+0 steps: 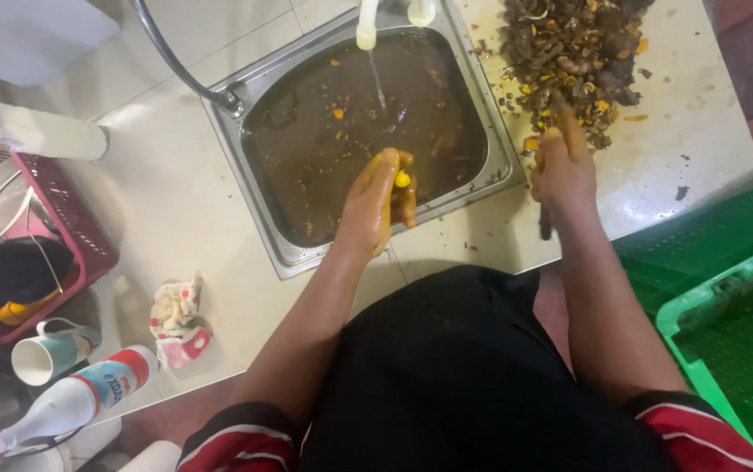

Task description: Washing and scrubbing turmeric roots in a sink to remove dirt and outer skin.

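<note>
Head view: both forearms reach out from the body, stained yellow. The left hand (381, 197) curls shut around a small yellow piece (403, 179) over the sink (490, 166) of murky brown water; wet and slick, it could slip and vanish in there. The right hand (562, 166) grips a dark knife (544, 220) on the table (700, 114), fingertips at the heap of peelings (573, 57); the blade could nick them. Beyond, the tap (366, 26) runs 1 thin stream.

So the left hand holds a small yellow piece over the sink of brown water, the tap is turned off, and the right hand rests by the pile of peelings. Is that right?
Not quite: the tap is running. The head view shows a thin stream falling into the sink. The rest stands: the left hand holds a small yellow piece over the brown water, and the right hand rests by the pile of peelings.
</note>
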